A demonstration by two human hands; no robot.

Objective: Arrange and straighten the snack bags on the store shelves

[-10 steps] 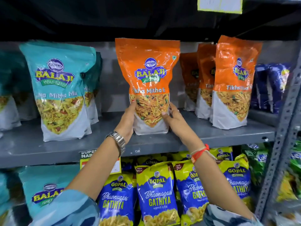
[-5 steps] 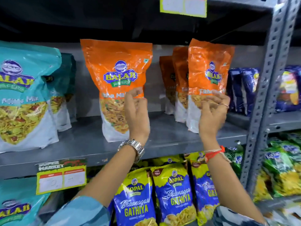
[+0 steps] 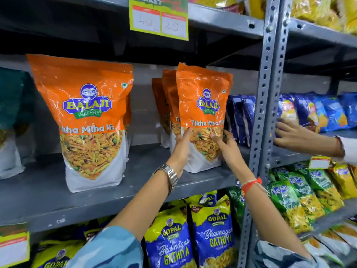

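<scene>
An orange Balaji Tikha Mitha Mix bag (image 3: 203,105) stands upright at the front of a row of like bags on the grey middle shelf (image 3: 48,200). My left hand (image 3: 180,149) presses its lower left side and my right hand (image 3: 225,146) grips its lower right edge. A second orange Balaji bag (image 3: 87,117) stands alone and upright further left, untouched. Two more orange bags (image 3: 164,97) stand behind the held one.
Dark blue bags (image 3: 241,117) stand just right of the held bag, against the perforated steel upright (image 3: 264,113). Another person's hand (image 3: 291,136) touches blue chip bags (image 3: 324,111) on the neighbouring shelf. Gopal Gathiya bags (image 3: 212,235) fill the shelf below. A price tag (image 3: 158,20) hangs above.
Both my hands left the left orange bag, moved right, and now hold the front bag of the right-hand row. The view shifted right and closer.
</scene>
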